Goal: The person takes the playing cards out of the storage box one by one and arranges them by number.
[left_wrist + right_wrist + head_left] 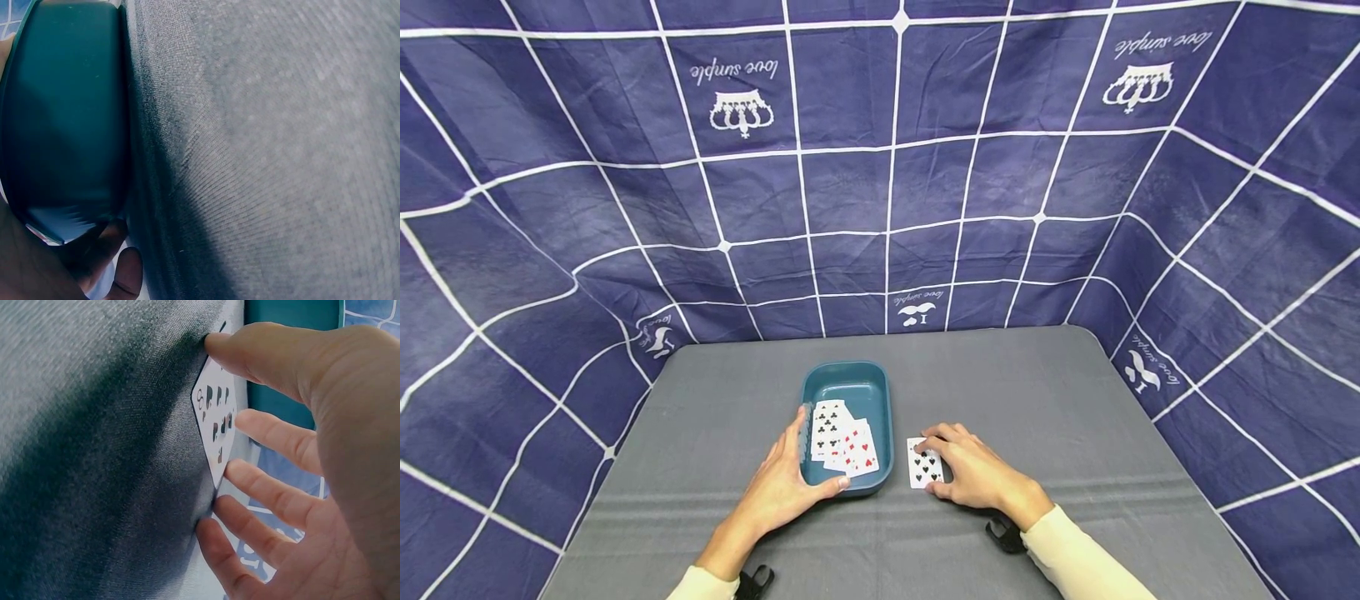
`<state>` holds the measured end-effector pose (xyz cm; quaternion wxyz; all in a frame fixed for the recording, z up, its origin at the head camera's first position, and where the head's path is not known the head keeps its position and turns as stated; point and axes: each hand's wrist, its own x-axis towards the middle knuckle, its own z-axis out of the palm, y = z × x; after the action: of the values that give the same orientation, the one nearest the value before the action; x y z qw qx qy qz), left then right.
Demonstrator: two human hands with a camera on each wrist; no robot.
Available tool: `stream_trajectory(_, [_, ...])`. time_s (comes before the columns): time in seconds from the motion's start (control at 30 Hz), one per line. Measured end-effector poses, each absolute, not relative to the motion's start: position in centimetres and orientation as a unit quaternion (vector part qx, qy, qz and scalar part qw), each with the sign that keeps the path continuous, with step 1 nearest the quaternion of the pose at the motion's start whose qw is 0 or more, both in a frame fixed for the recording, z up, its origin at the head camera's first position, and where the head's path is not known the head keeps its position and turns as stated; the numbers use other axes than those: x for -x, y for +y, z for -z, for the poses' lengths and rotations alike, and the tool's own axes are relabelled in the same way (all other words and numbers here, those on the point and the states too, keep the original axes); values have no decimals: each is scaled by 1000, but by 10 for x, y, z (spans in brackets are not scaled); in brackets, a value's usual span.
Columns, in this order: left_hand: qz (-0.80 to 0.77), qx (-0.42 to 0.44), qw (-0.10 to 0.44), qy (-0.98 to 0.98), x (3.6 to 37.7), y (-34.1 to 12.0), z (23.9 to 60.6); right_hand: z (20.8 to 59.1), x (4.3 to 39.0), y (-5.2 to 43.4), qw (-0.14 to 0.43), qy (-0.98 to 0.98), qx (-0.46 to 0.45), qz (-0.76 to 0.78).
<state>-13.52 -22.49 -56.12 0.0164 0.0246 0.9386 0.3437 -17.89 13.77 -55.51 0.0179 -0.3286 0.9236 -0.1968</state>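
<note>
A teal tray stands on the grey cloth, with several playing cards of clubs and red suits lying overlapped inside. My left hand holds the tray at its near left corner, fingers along the left side and thumb over the near rim. Just right of the tray lies a face-up playing card with black spades, flat on the cloth. Over it is my right hand, thumb at the near edge and fingertips at the far part. In the right wrist view the fingers are spread and only lightly bent.
Grey cloth covers the table around the tray and card. Blue fabric with white grid lines hangs at the back and both sides. Dark straps are worn at both wrists.
</note>
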Motion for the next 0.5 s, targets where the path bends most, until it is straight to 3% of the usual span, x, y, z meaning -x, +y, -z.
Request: stream_trajectory(0.5, [-340, -25, 20, 940, 135, -226, 560, 545, 183, 129, -13, 926, 326, 190])
